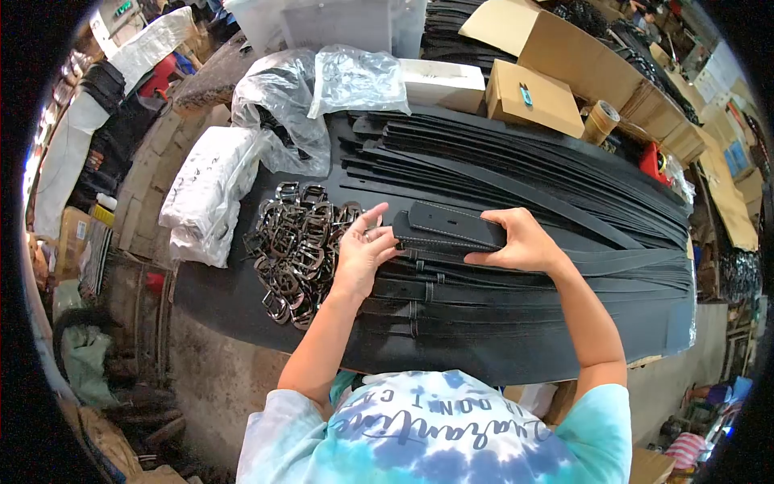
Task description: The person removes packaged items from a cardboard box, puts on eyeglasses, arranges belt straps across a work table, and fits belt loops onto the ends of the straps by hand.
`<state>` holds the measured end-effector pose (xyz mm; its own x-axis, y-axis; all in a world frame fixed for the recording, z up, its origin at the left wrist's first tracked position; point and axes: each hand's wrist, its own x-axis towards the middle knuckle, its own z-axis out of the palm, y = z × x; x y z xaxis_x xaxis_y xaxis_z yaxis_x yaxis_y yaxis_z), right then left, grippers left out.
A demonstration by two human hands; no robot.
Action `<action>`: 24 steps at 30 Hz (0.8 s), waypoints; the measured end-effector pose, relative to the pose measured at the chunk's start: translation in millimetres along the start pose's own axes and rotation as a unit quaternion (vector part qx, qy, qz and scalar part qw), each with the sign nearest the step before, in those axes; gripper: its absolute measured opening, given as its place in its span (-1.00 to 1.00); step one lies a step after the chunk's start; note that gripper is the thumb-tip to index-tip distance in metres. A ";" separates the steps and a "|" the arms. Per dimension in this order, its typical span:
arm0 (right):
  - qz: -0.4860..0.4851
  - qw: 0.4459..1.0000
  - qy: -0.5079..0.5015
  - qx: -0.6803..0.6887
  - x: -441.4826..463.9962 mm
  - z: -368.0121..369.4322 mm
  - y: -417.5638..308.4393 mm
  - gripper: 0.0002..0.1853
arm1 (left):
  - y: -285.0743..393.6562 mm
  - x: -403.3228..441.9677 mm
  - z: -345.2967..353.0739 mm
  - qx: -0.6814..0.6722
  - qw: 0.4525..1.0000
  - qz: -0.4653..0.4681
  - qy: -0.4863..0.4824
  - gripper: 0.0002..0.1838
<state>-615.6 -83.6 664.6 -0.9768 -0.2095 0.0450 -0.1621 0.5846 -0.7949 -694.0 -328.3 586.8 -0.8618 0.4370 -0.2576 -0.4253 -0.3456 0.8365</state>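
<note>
Above the table, my right hand [524, 240] grips short black leather strap ends [451, 222] with pale stitching, thumb below and fingers over the right side. A small slot and holes show in the top piece. My left hand [364, 252], with a ring on one finger, pinches the left corner of these strap ends; its index finger stands out straight. Just left of that hand lies a heap of dark metal belt buckles [294, 250]. Beneath my hands, black belts with loops [419, 302] lie side by side on the black tabletop [484, 355].
Many long black straps [516, 173] fan across the back and right of the table. Plastic-wrapped white bundles [211, 194] and a clear bag [359, 81] lie at the left and back. A cardboard box [532, 101] carries a blue cutter [526, 94], beside a tape roll [601, 121].
</note>
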 end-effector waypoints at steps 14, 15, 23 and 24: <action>-0.079 0.991 0.020 -0.110 -2.0 13.6 14.3 -0.50 | 2.1 -17.7 26.8 0.076 0.994 0.076 -0.017 -0.39; -0.092 0.990 0.042 -0.103 -4.2 17.2 15.1 -0.50 | -7.6 -15.0 21.0 0.010 0.999 0.035 -0.026 -0.42; -0.066 0.995 0.060 -0.043 -10.7 23.0 22.6 -0.56 | -69.9 -20.6 23.9 -0.072 0.997 0.028 0.011 -0.64; -0.069 0.995 0.059 -0.042 -9.6 22.1 23.2 -0.56 | -75.8 -18.3 20.2 -0.155 0.988 -0.004 -0.021 -0.67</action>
<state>-606.9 -85.4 632.3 -0.9533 -0.2020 0.2245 -0.3019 0.6218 -0.7226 -640.3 -293.3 537.9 -0.8484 0.4730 -0.2377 -0.5021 -0.5764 0.6448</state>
